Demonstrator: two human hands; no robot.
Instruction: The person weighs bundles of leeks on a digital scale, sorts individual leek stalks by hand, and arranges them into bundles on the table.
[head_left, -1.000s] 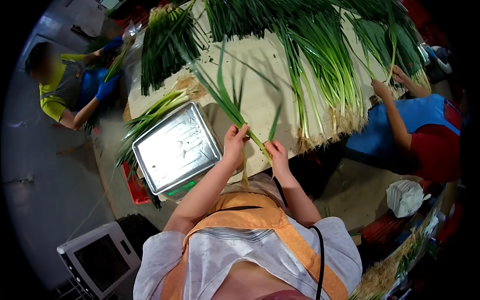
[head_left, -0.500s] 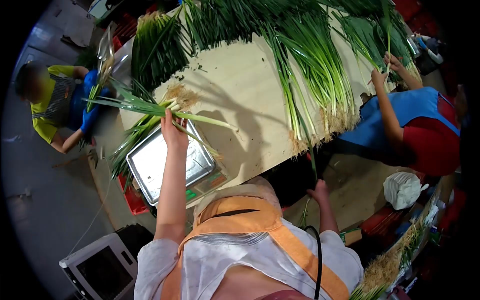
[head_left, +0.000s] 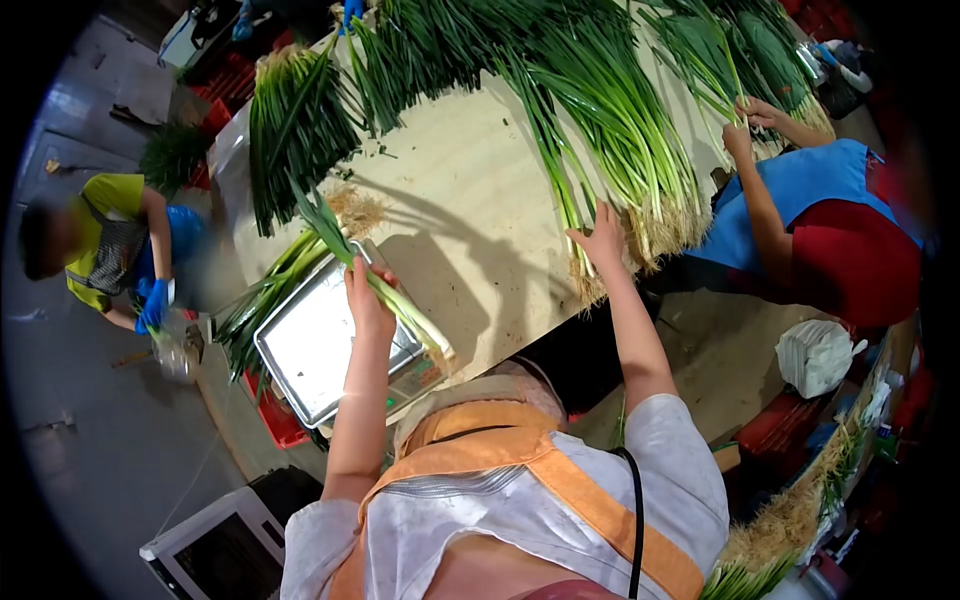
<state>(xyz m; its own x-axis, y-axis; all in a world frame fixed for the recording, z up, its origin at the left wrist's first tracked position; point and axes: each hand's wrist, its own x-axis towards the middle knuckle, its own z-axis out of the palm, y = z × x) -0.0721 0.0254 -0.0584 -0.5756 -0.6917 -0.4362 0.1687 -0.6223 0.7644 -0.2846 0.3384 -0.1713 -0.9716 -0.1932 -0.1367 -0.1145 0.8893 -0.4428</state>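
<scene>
My left hand (head_left: pixel 371 298) is closed around a few green onions (head_left: pixel 412 322), long-leaved with white root ends, above the shiny metal tray (head_left: pixel 308 345) of a scale. Their roots point towards my body and to the right. My right hand (head_left: pixel 602 243) is over the root half of a narrow row of green onions (head_left: pixel 560 165), thumb and fingers apart. It seems to touch the stems, though contact is hard to make out. Right beside it lies a broader bunch of green onions (head_left: pixel 640 140). More green onions (head_left: pixel 262 285) lie at the tray's left edge.
Dark green bundles (head_left: pixel 300 130) line the far side of the table (head_left: pixel 450 190). A person in a blue apron (head_left: pixel 770 215) handles onions on the right; another person with blue gloves (head_left: pixel 152 305) stands left. A white monitor-like device (head_left: pixel 215 550) is at lower left, a red crate (head_left: pixel 275 420) below the scale.
My right hand has risen from my side to the onions on the table, and the long stalk it held is gone from it. The onions in my left hand have swung round above the tray.
</scene>
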